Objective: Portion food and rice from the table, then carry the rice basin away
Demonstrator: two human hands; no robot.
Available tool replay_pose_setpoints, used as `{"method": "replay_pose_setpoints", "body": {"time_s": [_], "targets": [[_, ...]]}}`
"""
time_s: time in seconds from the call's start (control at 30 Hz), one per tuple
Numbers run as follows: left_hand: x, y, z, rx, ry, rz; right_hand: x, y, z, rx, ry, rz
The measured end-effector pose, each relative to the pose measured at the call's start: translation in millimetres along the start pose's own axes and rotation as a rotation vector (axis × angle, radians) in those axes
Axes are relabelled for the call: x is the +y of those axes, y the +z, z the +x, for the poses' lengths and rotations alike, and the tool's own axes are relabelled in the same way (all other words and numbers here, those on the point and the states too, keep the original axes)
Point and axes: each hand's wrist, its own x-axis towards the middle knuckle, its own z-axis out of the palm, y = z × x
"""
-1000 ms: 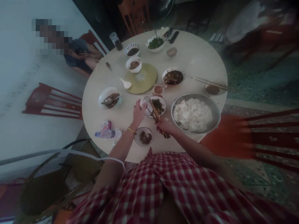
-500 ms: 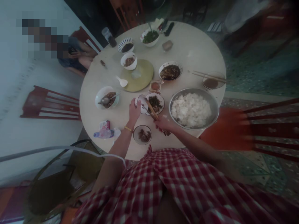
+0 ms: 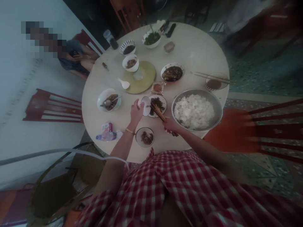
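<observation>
My left hand (image 3: 136, 111) is closed round a small white bowl (image 3: 146, 107), tilted toward a plate of dark chopped greens (image 3: 159, 104). A few dark bits cling inside the bowl. In my right hand (image 3: 169, 125) is a bundle of wooden chopsticks (image 3: 158, 112), their tips over the greens beside the bowl's rim. How many chopsticks there are, I cannot tell. Nearer to me, a bowl with some brown food (image 3: 145, 137) stands between my forearms. To the right of my right hand is a large metal basin of white rice (image 3: 196, 110).
Behind the plate lie a small clear packet (image 3: 157, 88) and a dish of dark food (image 3: 172, 72). A bowl with a spoon (image 3: 109, 100) and a plastic bottle (image 3: 106, 136) are at the left. Chopsticks rest across a glass bowl (image 3: 217, 81). A person (image 3: 78, 58) sits at far left.
My right hand has moved a little right and back toward me, drawing the chopsticks out of the bowl to over the greens. My left hand still holds the bowl in nearly the same place.
</observation>
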Motion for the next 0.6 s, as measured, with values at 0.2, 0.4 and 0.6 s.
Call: {"method": "replay_pose_setpoints", "body": {"time_s": [0.2, 0.4, 0.6], "targets": [[11, -4.1, -1, -0.063, -0.024, 0.088, 4, -3, 3, -0.100, -0.041, -0.090], [-4, -4.8, 8, -0.074, -0.116, 0.040, 7, -21, -1, 0.050, -0.014, -0.085], [-56, -3.4, 21, -0.101, -0.621, -0.458, 22, -15, -24, 0.107, -0.125, 0.208]]}}
